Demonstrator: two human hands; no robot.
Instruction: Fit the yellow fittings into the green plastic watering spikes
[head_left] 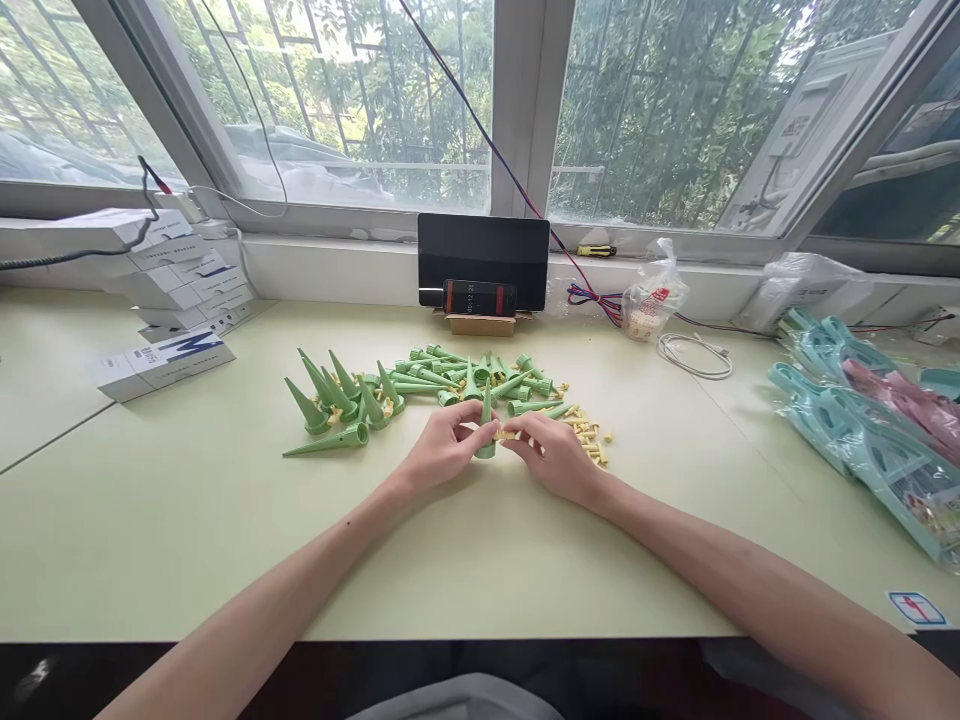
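Our forearms (300, 592) are slanting inward, left hand (441, 447) pinching a green cone (487, 410), seemingly for steadiness, right hand (553, 455) a yellow peg (506, 436).

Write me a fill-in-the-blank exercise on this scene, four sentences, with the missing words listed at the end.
1. The left hand holds a cone whose colour is ____.
2. The right hand pinches a small peg whose colour is ____.
3. Of the phone and the dark screen behind it, the smaller is the ____.
4. As the person sees it, the white boxes lie on the table's ____ side.

Missing words: green; yellow; phone; left.
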